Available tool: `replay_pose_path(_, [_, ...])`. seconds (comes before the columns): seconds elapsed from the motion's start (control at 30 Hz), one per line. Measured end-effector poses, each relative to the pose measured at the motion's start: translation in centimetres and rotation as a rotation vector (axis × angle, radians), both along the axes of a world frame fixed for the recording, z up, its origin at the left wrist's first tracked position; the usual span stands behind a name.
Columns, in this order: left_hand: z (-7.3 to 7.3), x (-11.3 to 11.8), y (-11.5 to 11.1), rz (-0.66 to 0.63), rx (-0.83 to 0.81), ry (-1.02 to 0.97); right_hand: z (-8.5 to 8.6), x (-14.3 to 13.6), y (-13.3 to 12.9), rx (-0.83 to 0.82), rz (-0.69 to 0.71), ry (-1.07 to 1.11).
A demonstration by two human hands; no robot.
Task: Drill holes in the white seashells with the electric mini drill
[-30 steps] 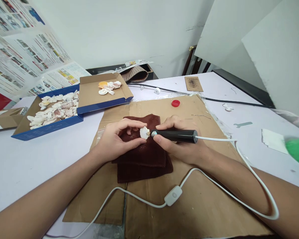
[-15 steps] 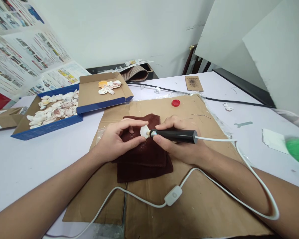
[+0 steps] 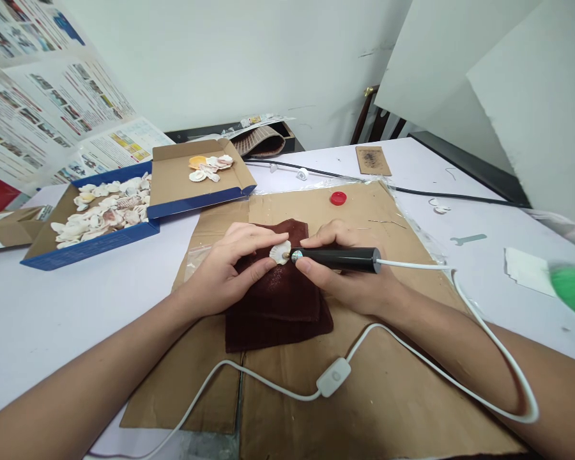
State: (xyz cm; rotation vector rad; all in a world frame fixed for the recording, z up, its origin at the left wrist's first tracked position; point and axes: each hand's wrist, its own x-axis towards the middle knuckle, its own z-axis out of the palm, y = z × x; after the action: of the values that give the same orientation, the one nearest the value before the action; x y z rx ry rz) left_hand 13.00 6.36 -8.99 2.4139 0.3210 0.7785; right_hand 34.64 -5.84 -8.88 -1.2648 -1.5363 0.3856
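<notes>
My left hand (image 3: 230, 265) pinches a small white seashell (image 3: 278, 253) between thumb and fingers, over a folded dark red cloth (image 3: 287, 300). From the right, my right hand (image 3: 349, 268) grips a black rotary tool (image 3: 347, 259) with a white cord. The tool's tip meets the shell near its edge. White dust lies on the cloth just below the shell. The cloth rests on a brown cardboard sheet (image 3: 364, 383).
A blue box of shells (image 3: 91, 246) stands at the left, its lid (image 3: 172, 172) holding several more. On the cardboard are a red cap (image 3: 338, 198) and a white cord switch (image 3: 334, 377). A wrench (image 3: 468, 239) lies farther right.
The shell has turned a little in my left hand, whose other fingers have shifted forward. My right hand with the tool has barely moved.
</notes>
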Motion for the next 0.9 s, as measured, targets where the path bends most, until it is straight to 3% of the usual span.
replay_pose_path(0.47, [-0.6,0.1,0.1,0.083,-0.022,-0.053,0.2,0.2,0.1,-0.022,-0.020,0.032])
replay_pose_path(0.9, [-1.0,0.0,0.3,0.175,-0.246,-0.062,-0.2,0.3,0.2,-0.039,-0.023,0.111])
